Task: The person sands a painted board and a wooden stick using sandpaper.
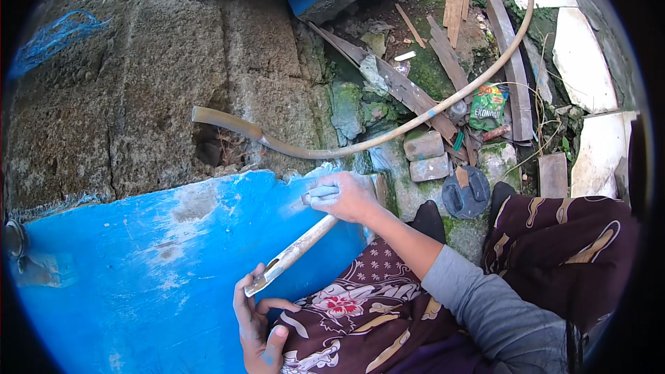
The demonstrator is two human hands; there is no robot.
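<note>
Over a bright blue, worn painted slab (152, 263), my right hand (343, 197) is closed round the upper part of a whitish, dirt-stained tube (294, 253). Its fingers are dusted blue-grey; a small dark tip shows beside them, and what it belongs to I cannot make out. The tube slants down to the left, and its lower end has a long cut-out slot. My left hand (263, 332) is at that end, thumb and fingers apart, with the tube end resting against the fingers. Patterned dark brown cloth (374, 284) covers my lap beside the left hand.
A long tan hose (415, 121) curves above the slab, its end on the rough concrete (166, 62). To the right lie brick pieces (424, 145), wood strips (516, 69), a green packet (488, 107) and a round dark disc (465, 192). Blue strands (59, 38) lie far left.
</note>
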